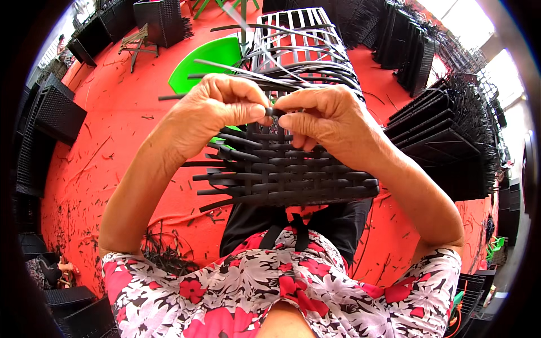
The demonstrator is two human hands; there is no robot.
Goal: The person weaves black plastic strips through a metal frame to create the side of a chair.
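Red flooring (112, 112) covers the work area and is littered with short black offcuts. On the person's lap, against the black trousers, sits a partly woven black wicker panel (287, 174) built on a pale metal frame (298, 34); the frame extends away from the person, with its far section still bare bars.

Both hands meet at the upper edge of the woven section. The left hand (208, 112) is closed, thumb and forefinger pinched on a black weaving strand (273, 111). The right hand (327, 118) is likewise closed, its fingertips gripping the same strand from the other side, so that the two hands nearly touch, with the strand's short exposed length between them. The strand lies directly above the finished rows, just ahead of the knuckles.

Loose strand ends project sideways from the left edge of the panel below the left wrist. Further unwoven strands (253, 67) sweep up and across the frame beyond the hands, crossing one another and partly screening the bare bars.

A green seat or lid (203, 59) lies on the floor beyond the left hand, partly hidden by it. Stacks of finished black wicker pieces (445, 141) stand at the right, with more at the left and top edges. A tangle of black offcuts (163, 253) lies beside the left elbow.
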